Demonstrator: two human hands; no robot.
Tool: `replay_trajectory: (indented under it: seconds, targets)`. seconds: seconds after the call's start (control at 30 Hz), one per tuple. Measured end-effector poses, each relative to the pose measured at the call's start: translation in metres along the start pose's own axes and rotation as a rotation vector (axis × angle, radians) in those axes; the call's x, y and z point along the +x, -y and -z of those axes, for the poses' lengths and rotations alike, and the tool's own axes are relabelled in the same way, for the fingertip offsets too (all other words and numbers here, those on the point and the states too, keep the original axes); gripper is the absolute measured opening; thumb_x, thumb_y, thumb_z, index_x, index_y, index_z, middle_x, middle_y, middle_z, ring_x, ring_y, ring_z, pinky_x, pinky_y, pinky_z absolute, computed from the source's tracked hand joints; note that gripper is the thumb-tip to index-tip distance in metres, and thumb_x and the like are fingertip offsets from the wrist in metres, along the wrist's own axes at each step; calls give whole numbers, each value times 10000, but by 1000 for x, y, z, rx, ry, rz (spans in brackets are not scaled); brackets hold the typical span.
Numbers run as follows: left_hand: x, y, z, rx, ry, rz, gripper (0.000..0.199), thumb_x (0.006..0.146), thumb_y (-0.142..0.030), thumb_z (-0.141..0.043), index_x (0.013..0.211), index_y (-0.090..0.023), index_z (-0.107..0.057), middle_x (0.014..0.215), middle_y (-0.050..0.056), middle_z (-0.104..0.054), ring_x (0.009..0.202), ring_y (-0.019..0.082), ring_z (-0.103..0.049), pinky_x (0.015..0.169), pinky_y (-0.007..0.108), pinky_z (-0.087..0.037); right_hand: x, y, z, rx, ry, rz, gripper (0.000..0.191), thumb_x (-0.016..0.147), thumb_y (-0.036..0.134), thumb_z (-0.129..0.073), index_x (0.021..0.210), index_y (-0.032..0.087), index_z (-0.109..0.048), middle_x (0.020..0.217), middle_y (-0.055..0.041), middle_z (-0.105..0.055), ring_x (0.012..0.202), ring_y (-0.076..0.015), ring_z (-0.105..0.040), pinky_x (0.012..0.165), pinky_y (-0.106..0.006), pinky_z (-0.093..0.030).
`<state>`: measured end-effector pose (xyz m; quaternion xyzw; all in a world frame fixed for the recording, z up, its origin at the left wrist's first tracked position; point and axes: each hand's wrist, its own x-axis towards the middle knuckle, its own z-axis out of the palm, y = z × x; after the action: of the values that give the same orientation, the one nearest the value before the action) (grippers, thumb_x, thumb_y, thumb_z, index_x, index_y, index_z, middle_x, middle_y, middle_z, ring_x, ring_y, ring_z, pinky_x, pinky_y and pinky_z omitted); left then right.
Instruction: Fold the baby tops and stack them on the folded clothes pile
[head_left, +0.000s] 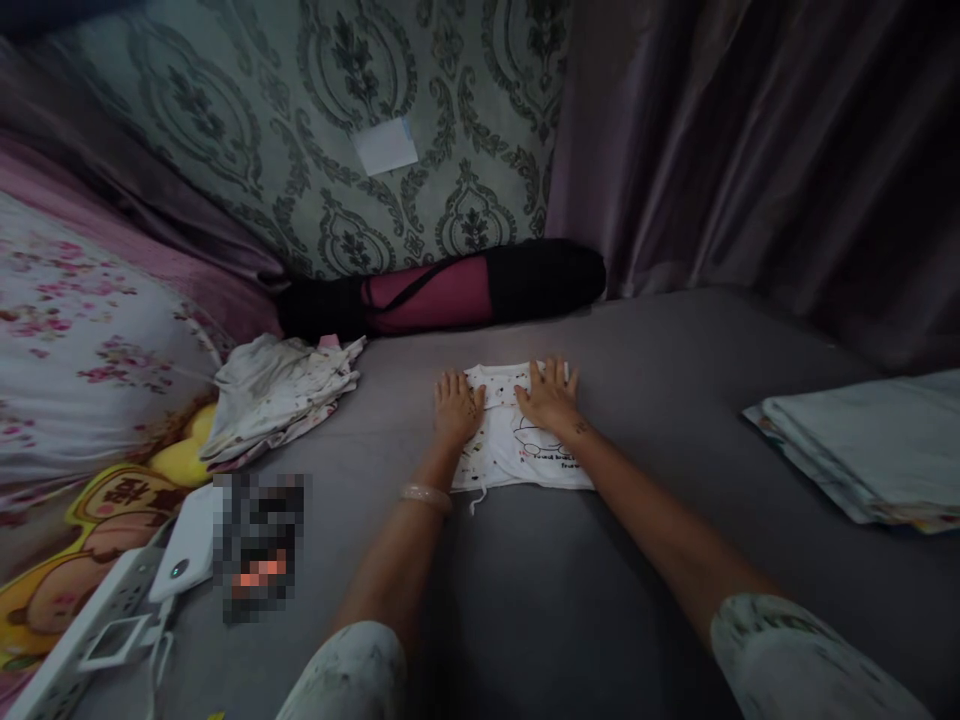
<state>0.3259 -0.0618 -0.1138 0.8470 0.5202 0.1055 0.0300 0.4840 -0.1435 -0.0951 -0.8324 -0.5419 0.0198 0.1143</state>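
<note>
Damask-patterned wallpaper (356, 60) with a pale sheet of paper (388, 146) on it backs the scene, and dark purplish curtains (675, 150) hang at the right. Along the foot of the wall lies a long black-and-maroon bag (442, 295), at the far edge of a gray sheet (645, 410). Near the middle of this sheet a small white printed garment (499, 425) lies flat, with a dotted upper band, a line drawing, dark lettering and a white drawstring (478, 498) at its near edge. The person's left hand (458, 408) presses palm-down on its left side, a pale bracelet (426, 496) on the forearm; the right hand (550, 395) presses on its upper right. Neither grip is clasped: the fingers lie extended on the cloth. To the left are a crumpled pile of pale clothes (285, 390), a yellow cartoon cushion (127, 500), a white power strip (82, 625), a white device (187, 550) and a pixelated patch (262, 550). Folded pale cloth (862, 440) lies well apart at the right.
</note>
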Motion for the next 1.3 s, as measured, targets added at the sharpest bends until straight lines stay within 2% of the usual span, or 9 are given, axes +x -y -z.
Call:
replay_trajectory:
  seconds: [0.13, 0.3, 0.37, 0.47, 0.6, 0.83, 0.93, 1.03, 1.3]
  targets:
    - [-1, 6, -1, -38, 16, 23, 703, 946, -512, -202, 1455, -40, -310, 1536, 201, -271, 1433, 318, -218, 1169, 469, -151, 1, -8, -5, -19, 11, -17, 726, 954, 505, -265, 1471, -5, -283, 1531, -243, -215, 1423, -355, -129, 1126, -508, -117]
    - [0, 3, 7, -58, 94, 63, 681, 944, -506, -225, 1461, -69, -306, 1547, 189, -253, 1435, 330, -206, 1160, 510, -143, 2, -8, -5, -13, 31, -22, 729, 957, 515, -267, 1470, -2, -292, 1527, -241, -229, 1419, -356, -149, 1126, -515, -125]
    - [0, -1, 14, -42, 67, 36, 671, 950, -502, -212, 1453, -74, -330, 1546, 179, -260, 1445, 342, -157, 1159, 540, -103, 2, -6, 0, -9, -9, -11, 700, 962, 508, -273, 1476, 33, -302, 1521, -236, -251, 1414, -362, -166, 1122, -552, -83]
    - [0, -11, 18, -11, -37, -158, 628, 965, -484, -177, 1455, -134, -357, 1554, 117, -277, 1463, 298, -98, 1176, 514, -30, 1, -3, 5, -17, -82, 164, 569, 984, 435, -265, 1489, 178, -322, 1545, -151, -252, 1427, -327, -151, 1123, -567, -33]
    - [0, -19, 11, -26, 71, -285, 556, 976, -454, -192, 1468, -244, -344, 1544, 53, -315, 1445, 277, -196, 1171, 524, -93, 0, -1, 1, -9, 41, 335, 501, 994, 388, -250, 1475, 293, -348, 1548, -55, -282, 1428, -306, -164, 1112, -600, -90]
    - [4, -13, 19, -69, 142, -278, 580, 974, -477, -188, 1473, -217, -331, 1554, 78, -286, 1444, 296, -194, 1159, 549, -112, 7, -6, 2, 25, 107, 302, 503, 997, 404, -226, 1471, 294, -353, 1549, -56, -277, 1428, -310, -167, 1095, -638, -99]
    - [6, -7, 20, -58, 73, -226, 612, 974, -474, -175, 1475, -153, -320, 1555, 114, -273, 1452, 287, -167, 1172, 511, -102, 9, -13, 2, -8, 18, 257, 522, 997, 412, -230, 1478, 244, -343, 1545, -102, -274, 1423, -297, -188, 1109, -605, -88]
    - [7, -1, 12, -58, 125, -188, 633, 971, -471, -188, 1478, -112, -308, 1548, 140, -278, 1447, 298, -181, 1170, 488, -145, 10, -17, -5, -48, -6, 236, 536, 993, 423, -248, 1470, 207, -363, 1529, -134, -300, 1407, -296, -232, 1120, -569, -89]
    - [5, -2, 19, -39, 163, -184, 615, 974, -475, -177, 1483, -152, -298, 1562, 123, -249, 1455, 298, -151, 1166, 538, -93, 9, -21, 1, -6, 74, 250, 559, 995, 443, -220, 1492, 205, -314, 1549, -143, -245, 1426, -300, -188, 1124, -574, -84]
